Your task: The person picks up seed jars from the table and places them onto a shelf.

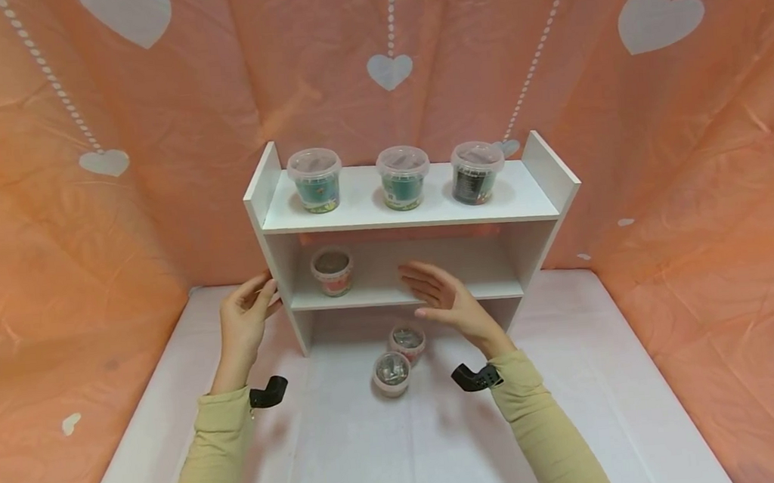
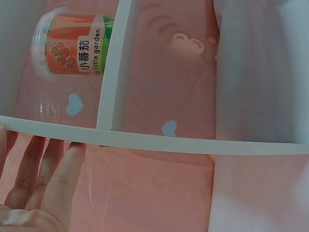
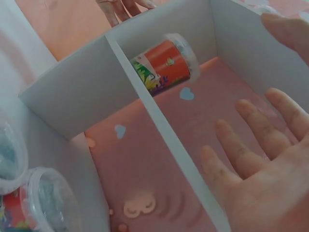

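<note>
My left hand (image 1: 244, 313) touches the outer left side of the white shelf unit (image 1: 413, 226), fingertips at the panel's edge in the left wrist view. My right hand (image 1: 452, 302) is in front of the middle shelf with its fingers spread and holds nothing. To its left on that shelf stands a small lidded tub (image 1: 332, 271) with a red-orange tomato label (image 2: 72, 46). Below the right hand, two similar lidded tubs sit close together on the table, one nearer (image 1: 392, 374) and one behind (image 1: 408, 343).
On the top shelf stand three clear-lidded tubs: a green-labelled one at left (image 1: 315, 180), another in the middle (image 1: 403, 178) and a darker-labelled one at right (image 1: 476, 173). Pink-orange cloth (image 1: 325, 64) with white hearts hangs behind and on both sides. White cloth covers the table (image 1: 349, 457).
</note>
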`<move>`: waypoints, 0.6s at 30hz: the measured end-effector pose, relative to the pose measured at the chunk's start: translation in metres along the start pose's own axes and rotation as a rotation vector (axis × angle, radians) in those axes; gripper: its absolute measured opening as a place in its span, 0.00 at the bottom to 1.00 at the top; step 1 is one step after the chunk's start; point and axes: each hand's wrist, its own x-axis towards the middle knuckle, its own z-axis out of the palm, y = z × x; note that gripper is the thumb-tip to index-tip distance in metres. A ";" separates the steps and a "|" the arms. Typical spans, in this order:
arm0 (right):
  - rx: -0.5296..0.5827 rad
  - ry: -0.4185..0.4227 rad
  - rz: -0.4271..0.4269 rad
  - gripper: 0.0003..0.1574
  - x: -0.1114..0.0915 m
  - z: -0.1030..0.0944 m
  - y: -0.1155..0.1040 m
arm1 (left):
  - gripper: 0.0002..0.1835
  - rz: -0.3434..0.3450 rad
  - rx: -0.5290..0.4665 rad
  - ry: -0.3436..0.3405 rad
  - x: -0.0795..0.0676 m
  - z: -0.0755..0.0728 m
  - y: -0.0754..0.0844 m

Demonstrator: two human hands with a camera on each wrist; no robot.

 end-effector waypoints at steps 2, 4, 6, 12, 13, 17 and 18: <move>0.009 -0.008 -0.006 0.49 -0.005 -0.001 0.000 | 0.20 -0.003 0.002 0.001 0.000 0.000 0.000; 0.005 -0.017 -0.009 0.48 -0.011 -0.003 0.001 | 0.20 -0.004 0.001 -0.001 0.000 -0.001 0.000; -0.001 -0.026 -0.009 0.47 -0.016 -0.003 0.002 | 0.20 -0.002 -0.001 -0.003 -0.001 -0.001 0.000; -0.032 -0.045 -0.004 0.48 -0.031 -0.005 0.004 | 0.20 0.006 0.006 -0.010 -0.001 -0.001 0.000; -0.039 -0.047 -0.004 0.47 -0.033 -0.005 0.005 | 0.20 0.005 0.007 -0.009 -0.001 -0.001 0.000; -0.041 -0.042 0.015 0.45 -0.043 -0.006 0.008 | 0.20 0.001 0.009 -0.002 -0.001 -0.001 0.000; -0.041 -0.039 0.025 0.45 -0.046 -0.007 0.008 | 0.20 0.001 0.010 -0.001 -0.001 -0.001 0.001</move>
